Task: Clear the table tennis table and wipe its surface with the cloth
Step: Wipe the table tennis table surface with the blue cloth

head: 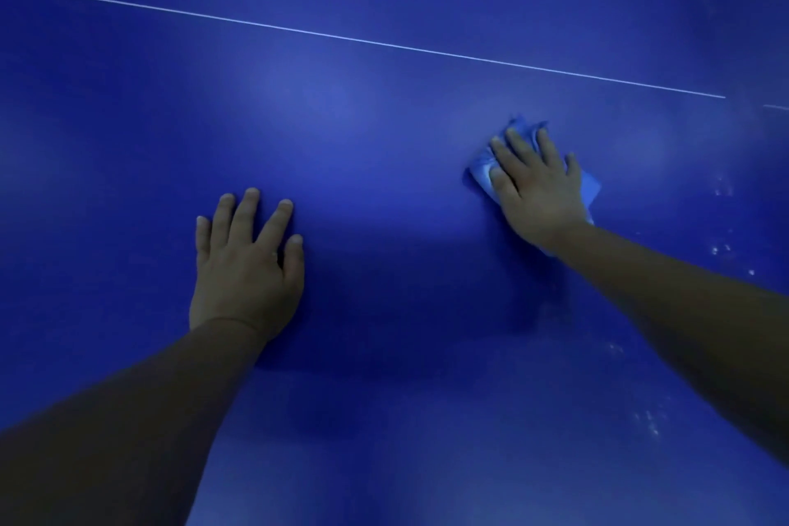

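the right hand (539,188) lies flat on the cloth (484,167) at the centre right of the frame, fingers straight and spread, pressing it down onto the table tennis table (384,132) rather than curling round it. the cloth is a crumpled light blue piece, nearly the colour of the table; it shows past the fingertips toward the upper left, beside the thumb on the left, and as a corner at the right of the palm. the left hand (245,265) rests palm down on bare table at the centre left, fingers straight and slightly spread, holding nothing, apparently as a brace. it is well apart from the cloth.

no objects show on the visible surface, so the clearing seems done and the wiping is the step in hand. the thin white line (363,39) runs from the upper left down to the right, beyond both hands. pale specks (721,248) dot the table at the right edge of the frame, to the right of the right forearm and lower than the cloth. so the right hand is the nearer one, and the next stroke likely needs to draw the cloth rightward and down the frame toward them.
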The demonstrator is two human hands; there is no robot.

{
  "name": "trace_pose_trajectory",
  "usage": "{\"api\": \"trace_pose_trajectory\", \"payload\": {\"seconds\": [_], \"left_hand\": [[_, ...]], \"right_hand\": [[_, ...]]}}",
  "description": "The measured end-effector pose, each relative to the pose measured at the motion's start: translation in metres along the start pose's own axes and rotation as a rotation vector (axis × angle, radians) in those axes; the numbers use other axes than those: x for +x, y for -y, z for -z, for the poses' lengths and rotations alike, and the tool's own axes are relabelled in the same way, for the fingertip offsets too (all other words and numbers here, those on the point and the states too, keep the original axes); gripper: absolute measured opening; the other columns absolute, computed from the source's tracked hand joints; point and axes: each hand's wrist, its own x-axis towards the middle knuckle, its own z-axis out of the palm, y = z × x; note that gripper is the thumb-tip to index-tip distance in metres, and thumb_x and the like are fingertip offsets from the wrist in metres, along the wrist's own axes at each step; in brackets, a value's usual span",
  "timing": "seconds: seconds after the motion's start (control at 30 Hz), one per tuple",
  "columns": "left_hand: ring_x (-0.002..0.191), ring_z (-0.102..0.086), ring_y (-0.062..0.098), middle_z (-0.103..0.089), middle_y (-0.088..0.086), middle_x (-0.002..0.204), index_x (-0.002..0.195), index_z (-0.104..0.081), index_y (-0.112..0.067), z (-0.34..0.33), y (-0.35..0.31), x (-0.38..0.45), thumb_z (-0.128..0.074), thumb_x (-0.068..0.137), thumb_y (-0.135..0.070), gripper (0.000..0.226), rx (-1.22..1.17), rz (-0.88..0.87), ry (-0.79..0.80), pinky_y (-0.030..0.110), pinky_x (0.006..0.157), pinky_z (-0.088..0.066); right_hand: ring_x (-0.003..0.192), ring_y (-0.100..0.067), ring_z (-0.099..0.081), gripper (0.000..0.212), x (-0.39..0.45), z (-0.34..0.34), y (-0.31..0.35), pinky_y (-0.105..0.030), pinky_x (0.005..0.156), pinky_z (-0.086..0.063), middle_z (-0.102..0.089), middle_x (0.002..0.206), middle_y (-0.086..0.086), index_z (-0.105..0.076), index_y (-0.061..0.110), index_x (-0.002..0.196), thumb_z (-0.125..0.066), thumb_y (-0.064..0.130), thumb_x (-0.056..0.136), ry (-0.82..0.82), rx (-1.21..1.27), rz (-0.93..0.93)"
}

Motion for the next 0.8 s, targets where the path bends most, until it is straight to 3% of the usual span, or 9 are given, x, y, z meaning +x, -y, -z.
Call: {"api": "trace_pose_trajectory", "payload": {"seconds": [0.13, 0.23, 0.33, 0.43, 0.5, 0.57, 0.67, 0.73, 0.8], "left_hand": [[0.152, -0.004, 0.028, -0.020, 0.008, 0.163, 0.152, -0.037, -0.026, 0.000, 0.001, 0.001, -0.024, 0.097, -0.050, 0.061, 0.000, -0.015, -0.011, 0.046, 0.123, 0.005], [0.152, -0.003, 0.026, -0.019, 0.008, 0.164, 0.152, -0.037, -0.026, 0.001, 0.004, 0.000, -0.026, 0.096, -0.054, 0.063, -0.011, -0.014, 0.010, 0.045, 0.123, 0.006], [0.152, -0.002, 0.024, -0.019, 0.007, 0.164, 0.151, -0.038, -0.025, 0.007, 0.006, 0.004, -0.022, 0.088, -0.062, 0.075, -0.124, -0.020, 0.063, 0.044, 0.120, 0.009], [0.152, -0.007, 0.026, -0.023, 0.011, 0.162, 0.150, -0.040, -0.018, 0.018, 0.012, -0.005, -0.026, 0.087, -0.061, 0.078, -0.275, -0.035, 0.087, 0.046, 0.121, 0.006], [0.150, -0.016, 0.029, -0.030, 0.014, 0.159, 0.147, -0.044, -0.013, 0.021, 0.021, -0.031, -0.030, 0.090, -0.056, 0.073, -0.266, -0.071, 0.042, 0.047, 0.122, -0.001], [0.147, -0.026, 0.032, -0.038, 0.017, 0.154, 0.143, -0.050, -0.010, 0.021, 0.032, -0.071, -0.030, 0.092, -0.052, 0.069, -0.178, -0.106, -0.017, 0.050, 0.122, -0.008], [0.144, -0.030, 0.036, -0.040, 0.018, 0.152, 0.141, -0.051, -0.007, 0.021, 0.050, -0.129, -0.034, 0.093, -0.046, 0.063, -0.037, -0.160, -0.052, 0.053, 0.120, -0.011], [0.145, -0.029, 0.036, -0.038, 0.018, 0.154, 0.143, -0.049, -0.007, 0.021, 0.057, -0.160, -0.037, 0.094, -0.044, 0.063, 0.034, -0.212, -0.053, 0.056, 0.119, -0.013], [0.147, -0.027, 0.034, -0.036, 0.015, 0.156, 0.145, -0.047, -0.008, 0.018, 0.061, -0.184, -0.034, 0.096, -0.047, 0.063, 0.075, -0.237, -0.020, 0.057, 0.119, -0.014]], "right_hand": [[0.149, -0.035, -0.023, 0.056, -0.108, -0.011, 0.032, -0.064, 0.110, -0.026, -0.036, 0.159, -0.001, -0.040, 0.026, 0.150, -0.027, 0.046, 0.100, -0.083, -0.042, 0.194], [0.150, -0.035, -0.023, 0.050, -0.230, -0.015, 0.048, -0.061, 0.115, -0.021, -0.033, 0.160, 0.003, -0.038, 0.031, 0.149, -0.029, 0.047, 0.103, -0.012, -0.054, 0.568], [0.148, -0.037, -0.025, 0.050, -0.219, -0.011, 0.014, -0.060, 0.114, -0.022, -0.032, 0.160, 0.003, -0.035, 0.031, 0.149, -0.024, 0.048, 0.104, 0.085, -0.139, 0.764], [0.146, -0.040, -0.028, 0.054, -0.142, -0.006, -0.009, -0.066, 0.105, -0.033, -0.036, 0.159, -0.004, -0.034, 0.028, 0.152, -0.025, 0.045, 0.101, -0.024, -0.096, 0.258], [0.152, -0.034, -0.012, 0.057, -0.110, 0.001, 0.000, -0.064, 0.113, -0.022, -0.023, 0.164, 0.002, -0.027, 0.029, 0.156, -0.019, 0.048, 0.103, -0.021, 0.048, -0.150], [0.153, -0.031, -0.006, 0.056, -0.114, -0.002, 0.038, -0.061, 0.116, -0.017, -0.017, 0.166, 0.004, -0.025, 0.028, 0.157, -0.021, 0.046, 0.104, -0.017, 0.087, -0.246], [0.148, -0.038, -0.026, 0.053, -0.184, -0.014, 0.106, -0.063, 0.111, -0.028, -0.036, 0.159, -0.003, -0.043, 0.024, 0.150, -0.030, 0.041, 0.101, -0.089, 0.026, 0.271], [0.149, -0.033, -0.025, 0.050, -0.233, -0.021, 0.120, -0.058, 0.115, -0.021, -0.036, 0.159, 0.002, -0.044, 0.029, 0.149, -0.034, 0.045, 0.102, 0.008, 0.003, 0.652], [0.149, -0.031, -0.027, 0.050, -0.212, -0.016, 0.100, -0.056, 0.114, -0.022, -0.038, 0.158, 0.004, -0.045, 0.031, 0.148, -0.030, 0.048, 0.103, 0.075, -0.007, 0.780]]}}
